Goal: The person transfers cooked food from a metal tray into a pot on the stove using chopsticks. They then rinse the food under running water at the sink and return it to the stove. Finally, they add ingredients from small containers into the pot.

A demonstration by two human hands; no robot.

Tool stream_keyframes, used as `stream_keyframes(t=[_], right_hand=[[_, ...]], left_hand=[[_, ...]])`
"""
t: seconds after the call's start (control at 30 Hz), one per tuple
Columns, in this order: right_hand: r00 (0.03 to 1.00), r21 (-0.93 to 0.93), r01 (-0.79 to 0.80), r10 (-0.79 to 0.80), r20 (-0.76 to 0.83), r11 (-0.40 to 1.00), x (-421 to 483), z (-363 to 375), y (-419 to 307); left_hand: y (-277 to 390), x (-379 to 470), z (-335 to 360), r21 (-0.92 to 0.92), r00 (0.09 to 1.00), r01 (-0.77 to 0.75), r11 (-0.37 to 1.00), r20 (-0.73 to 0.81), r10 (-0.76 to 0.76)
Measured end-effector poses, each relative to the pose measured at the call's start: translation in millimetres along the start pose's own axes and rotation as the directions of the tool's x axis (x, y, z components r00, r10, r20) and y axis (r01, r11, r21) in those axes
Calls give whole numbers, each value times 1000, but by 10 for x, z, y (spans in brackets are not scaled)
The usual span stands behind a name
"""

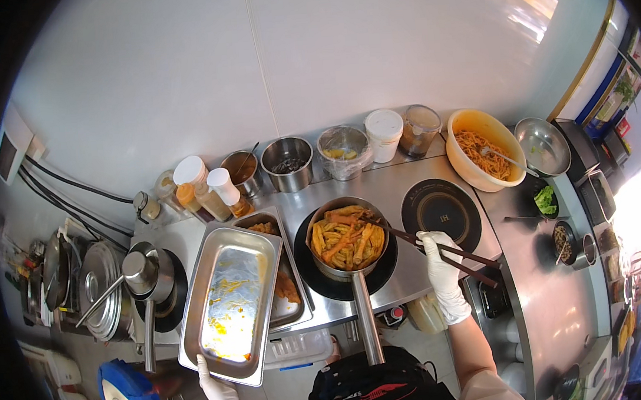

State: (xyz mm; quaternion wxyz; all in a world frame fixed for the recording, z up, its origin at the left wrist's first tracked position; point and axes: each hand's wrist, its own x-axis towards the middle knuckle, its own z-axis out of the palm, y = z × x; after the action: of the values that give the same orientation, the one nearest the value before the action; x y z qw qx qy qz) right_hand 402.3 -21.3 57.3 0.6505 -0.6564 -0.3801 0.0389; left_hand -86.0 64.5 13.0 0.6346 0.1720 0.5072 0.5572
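Observation:
My gloved left hand [216, 383] grips the near edge of a steel food pan [238, 295], which is smeared with orange sauce. That pan overlaps a second steel pan [289, 313] holding a few pieces of what looks like sauced chicken feet [286, 289]. In my gloved right hand [443, 275] is a pair of long dark chopsticks [401, 234]. Their tips touch a heap of orange-yellow chicken feet [351, 239] in a steel saucepan [368, 313]. The saucepan sits on a round black induction hob, its handle pointing towards me.
Sauce bottles [225, 187], steel pots [287, 166] and lidded tubs [384, 134] line the wall. A bowl of shredded orange food [484, 149] stands beyond a second hob [440, 216]. More saucepans [147, 273] are at left; a blue-rimmed container [125, 397] is below.

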Motion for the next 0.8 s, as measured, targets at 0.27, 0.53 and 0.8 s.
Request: stream_keyframes(t=[0.27, 0.53, 0.8], right_hand=[[997, 116, -55, 61, -52, 992, -49, -112, -401], [974, 164, -219, 205, 94, 962, -298, -113, -287], [958, 171, -269, 245, 150, 948, -321, -186, -324]], left_hand=[[-25, -17, -12, -4, 1000, -15, 1000, 6, 15], [11, -66, 100, 6, 1000, 8, 1000, -16, -8], [25, -96, 43, -2, 1000, 16, 1000, 17, -16]])
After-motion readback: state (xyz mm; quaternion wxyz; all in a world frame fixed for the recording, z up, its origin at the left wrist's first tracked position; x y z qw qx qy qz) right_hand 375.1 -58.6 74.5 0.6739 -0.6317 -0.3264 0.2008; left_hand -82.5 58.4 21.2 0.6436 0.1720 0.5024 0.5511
